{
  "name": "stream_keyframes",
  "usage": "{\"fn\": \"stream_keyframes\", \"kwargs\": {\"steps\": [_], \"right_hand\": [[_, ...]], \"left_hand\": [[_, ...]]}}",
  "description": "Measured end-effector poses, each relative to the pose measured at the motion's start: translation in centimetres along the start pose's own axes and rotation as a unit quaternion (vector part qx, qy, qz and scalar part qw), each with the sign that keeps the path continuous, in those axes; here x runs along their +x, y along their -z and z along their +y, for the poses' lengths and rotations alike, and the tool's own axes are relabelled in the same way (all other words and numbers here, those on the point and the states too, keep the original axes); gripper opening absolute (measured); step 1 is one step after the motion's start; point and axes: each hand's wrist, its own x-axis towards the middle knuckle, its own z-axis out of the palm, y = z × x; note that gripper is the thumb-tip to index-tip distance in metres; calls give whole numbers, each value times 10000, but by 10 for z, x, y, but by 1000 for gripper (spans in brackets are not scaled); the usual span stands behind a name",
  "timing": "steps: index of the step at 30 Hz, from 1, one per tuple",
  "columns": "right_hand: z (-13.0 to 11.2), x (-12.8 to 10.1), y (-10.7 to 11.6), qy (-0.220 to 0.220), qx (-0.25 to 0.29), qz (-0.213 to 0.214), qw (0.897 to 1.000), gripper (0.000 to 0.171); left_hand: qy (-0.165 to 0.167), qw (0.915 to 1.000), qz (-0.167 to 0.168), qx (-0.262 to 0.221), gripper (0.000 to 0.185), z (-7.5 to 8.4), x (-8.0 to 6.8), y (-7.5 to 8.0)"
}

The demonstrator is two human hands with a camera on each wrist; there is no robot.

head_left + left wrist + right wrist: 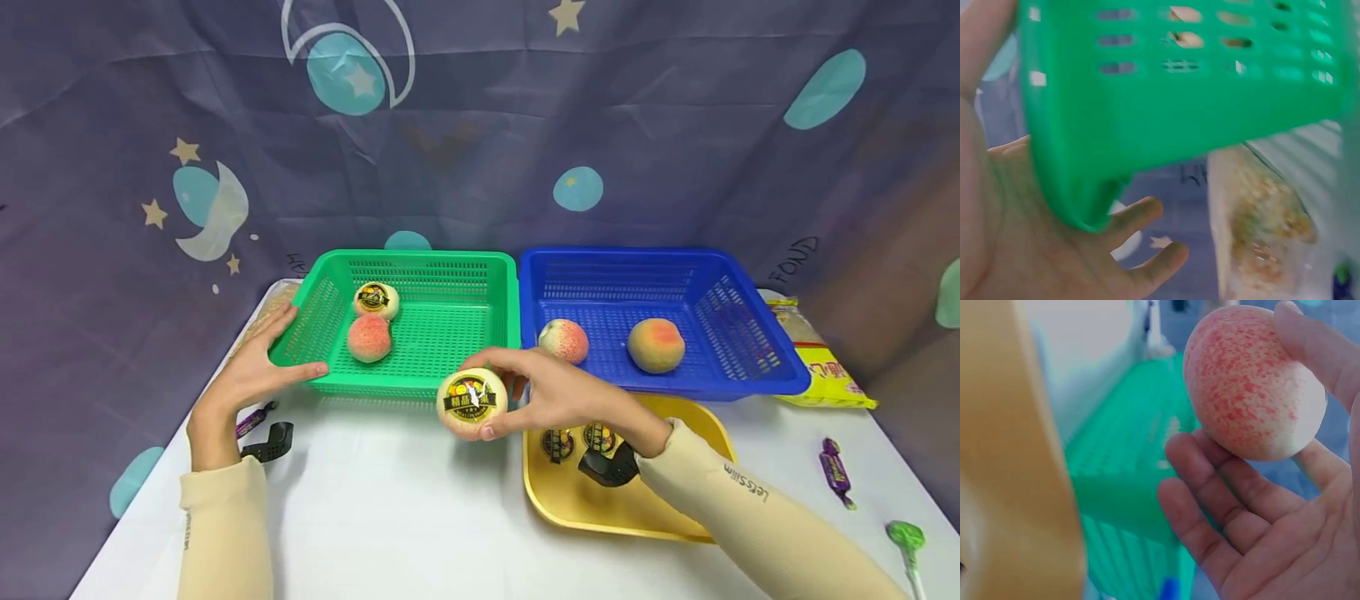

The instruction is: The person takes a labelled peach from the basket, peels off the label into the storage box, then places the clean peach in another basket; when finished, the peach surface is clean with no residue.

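Note:
In the head view my right hand holds a pale peach with a black and gold label, over the table near the green basket's front right corner. The right wrist view shows the red-speckled side of that peach, with the thumb on top and fingers beneath. My left hand lies at the left front corner of the green basket, thumb stretched along the front rim. Its fingers look straight and spread in the left wrist view. Inside that basket are a labelled peach and a pink peach.
At the right, a blue basket contains a red-and-cream peach and an orange-yellow peach. Before it sits a yellow tray with labelled fruit, partly hidden by my right arm. Wrapped candies, a green lollipop and a yellow packet lie rightward.

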Motion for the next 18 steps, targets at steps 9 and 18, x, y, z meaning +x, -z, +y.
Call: {"fn": "stream_keyframes", "kwargs": {"steps": [9, 18], "right_hand": [[-2, -10, -34, -17, -317, -322, 9990, 64], [11, -11, -51, -492, -1040, -488, 9922, 63]], "left_hand": [[-660, 9975, 241, 1, 93, 49, 0, 1], [-1717, 9817, -351, -741, 66, 88, -13, -23]]}}
